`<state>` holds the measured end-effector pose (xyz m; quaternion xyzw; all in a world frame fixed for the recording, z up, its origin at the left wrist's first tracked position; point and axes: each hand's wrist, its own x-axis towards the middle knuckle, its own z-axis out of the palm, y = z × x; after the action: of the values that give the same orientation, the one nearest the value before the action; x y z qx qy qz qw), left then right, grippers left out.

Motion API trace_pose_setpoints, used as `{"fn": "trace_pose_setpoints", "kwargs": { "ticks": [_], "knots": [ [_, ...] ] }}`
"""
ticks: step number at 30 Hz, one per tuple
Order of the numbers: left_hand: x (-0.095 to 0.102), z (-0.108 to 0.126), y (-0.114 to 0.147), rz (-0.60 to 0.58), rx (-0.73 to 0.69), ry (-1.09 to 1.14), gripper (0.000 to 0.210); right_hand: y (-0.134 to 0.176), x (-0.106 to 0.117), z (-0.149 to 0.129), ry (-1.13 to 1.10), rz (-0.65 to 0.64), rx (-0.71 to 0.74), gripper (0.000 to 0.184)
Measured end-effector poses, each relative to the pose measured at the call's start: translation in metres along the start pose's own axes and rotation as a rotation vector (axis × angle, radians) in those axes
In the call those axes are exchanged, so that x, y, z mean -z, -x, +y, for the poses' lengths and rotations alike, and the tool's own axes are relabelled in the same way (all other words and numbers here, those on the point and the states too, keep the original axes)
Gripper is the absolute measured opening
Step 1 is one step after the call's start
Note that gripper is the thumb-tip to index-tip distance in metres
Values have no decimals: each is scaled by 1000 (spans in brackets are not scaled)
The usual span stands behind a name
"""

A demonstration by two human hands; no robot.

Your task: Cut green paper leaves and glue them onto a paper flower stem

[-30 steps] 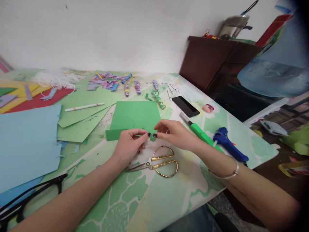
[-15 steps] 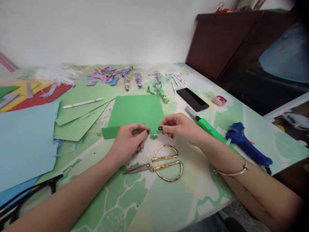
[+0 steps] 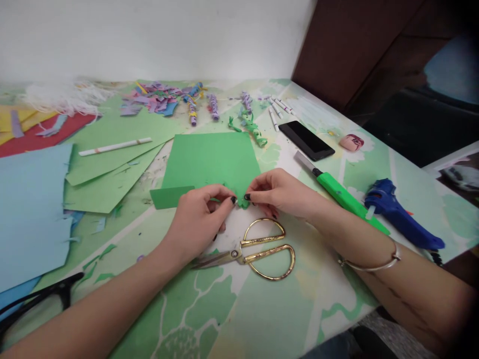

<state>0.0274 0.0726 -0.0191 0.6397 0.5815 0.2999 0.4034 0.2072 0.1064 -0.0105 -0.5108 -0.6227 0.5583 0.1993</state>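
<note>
On the flowered bench (image 3: 269, 311), a small green scrap (image 3: 243, 203) lies between left hand (image 3: 198, 214) and right hand (image 3: 282, 193), nearer the right, each grip narrowed, holding what I can't tell.

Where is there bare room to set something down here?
The widest patch lies nearest the wearer, bordered by the gold-handled scissors, the left forearm and the near edge of the table. A smaller one lies between the scissors and the right forearm. It is crowded at left, around the light-blue sheet, and behind the green sheet, with paper scraps.
</note>
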Motion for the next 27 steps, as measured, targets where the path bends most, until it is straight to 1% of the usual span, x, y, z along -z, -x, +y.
{"fn": "trace_pose_setpoints", "kwargs": {
  "ticks": [3, 6, 13, 17, 21, 27],
  "knots": [
    [0, 3, 0, 12, -15, -29, 12, 0, 0, 0, 36, -2, 16, 6],
    [0, 7, -1, -2, 7, -67, 13, 1, 0, -1, 81, -6, 33, 7],
    [-2, 14, -5, -19, 91, -98, 12, 3, -4, 1, 230, 87, 53, 9],
    [-4, 14, -8, -16, 111, -87, 11, 3, -7, 2, 293, 130, 75, 10],
    [-4, 16, -9, -27, 110, -110, 9, 3, -8, 3, 326, 158, 92, 9],
    [-4, 17, -11, -33, 120, -135, 9, 4, -10, 3, 335, 162, 97, 10]
  ]
}}
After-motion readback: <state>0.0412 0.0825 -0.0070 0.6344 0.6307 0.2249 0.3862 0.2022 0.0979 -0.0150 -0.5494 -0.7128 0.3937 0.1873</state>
